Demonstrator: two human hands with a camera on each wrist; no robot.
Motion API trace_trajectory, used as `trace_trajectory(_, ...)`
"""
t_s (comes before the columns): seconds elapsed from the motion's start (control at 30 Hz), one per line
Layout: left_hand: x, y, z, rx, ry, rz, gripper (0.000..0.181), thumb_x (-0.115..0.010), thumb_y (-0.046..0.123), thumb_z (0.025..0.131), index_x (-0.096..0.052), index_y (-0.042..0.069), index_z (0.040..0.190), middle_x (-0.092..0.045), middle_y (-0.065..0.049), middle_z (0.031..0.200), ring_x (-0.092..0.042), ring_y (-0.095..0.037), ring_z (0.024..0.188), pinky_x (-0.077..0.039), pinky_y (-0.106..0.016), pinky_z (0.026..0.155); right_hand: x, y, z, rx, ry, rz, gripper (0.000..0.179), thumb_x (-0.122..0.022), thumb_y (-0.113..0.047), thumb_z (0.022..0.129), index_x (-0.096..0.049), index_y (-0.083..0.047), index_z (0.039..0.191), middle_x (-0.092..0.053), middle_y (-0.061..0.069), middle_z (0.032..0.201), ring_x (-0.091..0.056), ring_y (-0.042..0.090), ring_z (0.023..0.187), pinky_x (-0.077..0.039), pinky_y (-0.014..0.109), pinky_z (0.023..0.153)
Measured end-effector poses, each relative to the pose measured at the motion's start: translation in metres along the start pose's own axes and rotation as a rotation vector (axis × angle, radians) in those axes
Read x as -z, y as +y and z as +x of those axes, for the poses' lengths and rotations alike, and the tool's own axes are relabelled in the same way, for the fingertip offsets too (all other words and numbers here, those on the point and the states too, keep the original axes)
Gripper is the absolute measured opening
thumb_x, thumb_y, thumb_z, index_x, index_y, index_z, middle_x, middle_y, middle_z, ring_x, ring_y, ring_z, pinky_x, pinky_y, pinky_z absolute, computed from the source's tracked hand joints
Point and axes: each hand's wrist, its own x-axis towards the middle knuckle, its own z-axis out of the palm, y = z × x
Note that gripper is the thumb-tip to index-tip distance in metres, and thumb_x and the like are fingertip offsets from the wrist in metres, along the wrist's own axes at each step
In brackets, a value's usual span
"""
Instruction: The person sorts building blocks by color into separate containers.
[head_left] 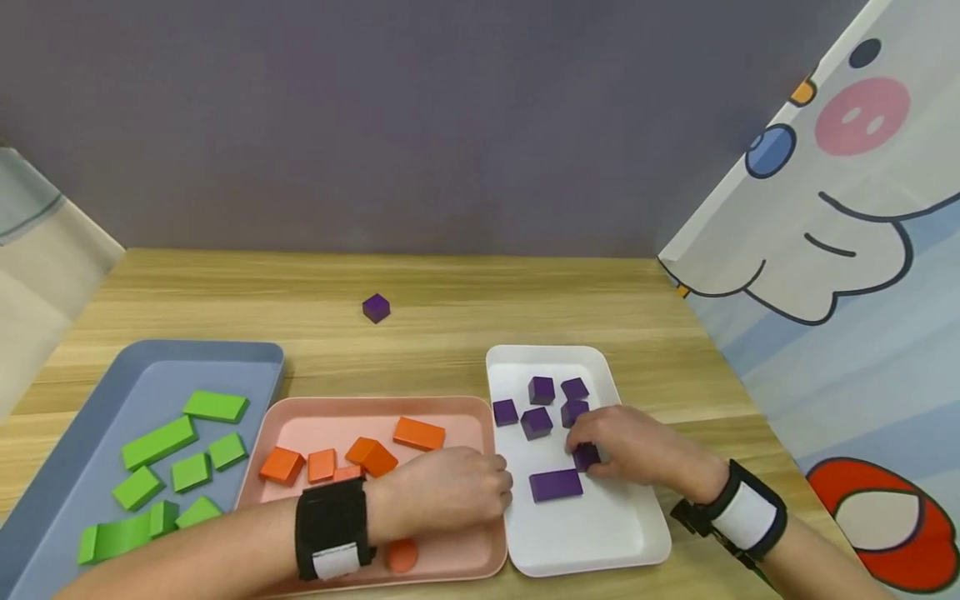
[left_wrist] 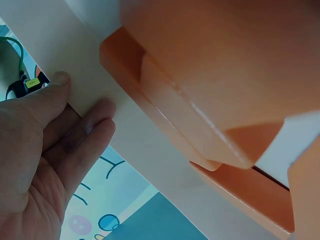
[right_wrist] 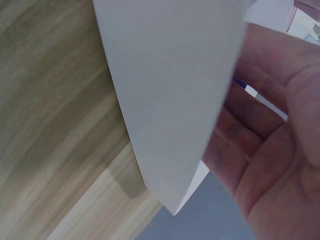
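Observation:
Over the white tray (head_left: 622,533), my right hand (head_left: 630,446) pinches a purple block (head_left: 586,456) between thumb and fingers. Several more purple blocks lie in that tray, among them a longer purple block (head_left: 556,485) just below the held one. My left hand (head_left: 457,492) is above the right side of the pink tray (head_left: 315,407), fingertips close to its edge. In the left wrist view its fingers (left_wrist: 97,132) are loosely bent with nothing between them. The right wrist view hides the pinched block behind the tray wall.
Orange blocks (head_left: 418,433) lie in the pink tray, partly covered by my left forearm. A blue tray (head_left: 142,367) at the left bears several green blocks (head_left: 216,407). One purple cube (head_left: 377,307) stands alone on the wooden table (head_left: 450,350), before a grey back wall (head_left: 390,125).

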Motion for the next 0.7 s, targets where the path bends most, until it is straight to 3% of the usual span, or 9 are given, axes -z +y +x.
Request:
trace_trajectory(0.2, 0.0, 0.001, 0.0, -0.005, 0.006, 0.014, 0.013, -0.069, 0.022, 0.09, -0.071, 0.035, 0.093, -0.066, 0.017, 0.087, -0.057, -0.001, 0.078, -0.045, -0.012, 0.063, 0.003, -0.001, 0.001, -0.009, -0.009, -0.021, 0.029, -0.085, -0.016, 0.072, -0.074, -0.017, 0.098, -0.072, -0.007, 0.096, -0.064, 0.003, 0.087, -0.057, 0.03, 0.079)
trace_trajectory(0.37, -0.001, -0.001, 0.0, -0.016, 0.003, 0.007, 0.012, -0.068, 0.023, 0.09, -0.07, 0.035, 0.093, -0.065, 0.017, 0.086, -0.056, -0.001, 0.076, -0.043, -0.012, 0.061, 0.015, -0.001, 0.014, 0.045, 0.02, -0.034, 0.03, -0.085, -0.019, 0.074, -0.074, -0.015, 0.101, -0.072, -0.006, 0.098, -0.065, 0.006, 0.088, -0.057, 0.028, 0.079)
trace_trajectory(0.53, -0.002, -0.001, 0.0, -0.023, 0.026, 0.036, 0.012, -0.066, 0.023, 0.091, -0.069, 0.035, 0.089, -0.062, 0.017, 0.082, -0.054, -0.001, 0.073, -0.042, -0.013, 0.058, 0.044, -0.004, 0.045, 0.148, 0.097, -0.059, 0.024, -0.082, -0.017, 0.078, -0.074, -0.014, 0.1, -0.074, -0.004, 0.098, -0.068, 0.01, 0.088, -0.057, 0.029, 0.078)
trace_trajectory(0.7, -0.002, 0.0, 0.0, -0.028, 0.039, 0.072, 0.013, -0.065, 0.023, 0.092, -0.068, 0.035, 0.088, -0.06, 0.017, 0.079, -0.052, -0.001, 0.072, -0.04, -0.012, 0.057, 0.08, -0.011, 0.09, 0.211, 0.164, -0.088, 0.02, -0.078, -0.019, 0.084, -0.073, -0.015, 0.102, -0.074, -0.001, 0.099, -0.068, 0.012, 0.085, -0.056, 0.028, 0.076)
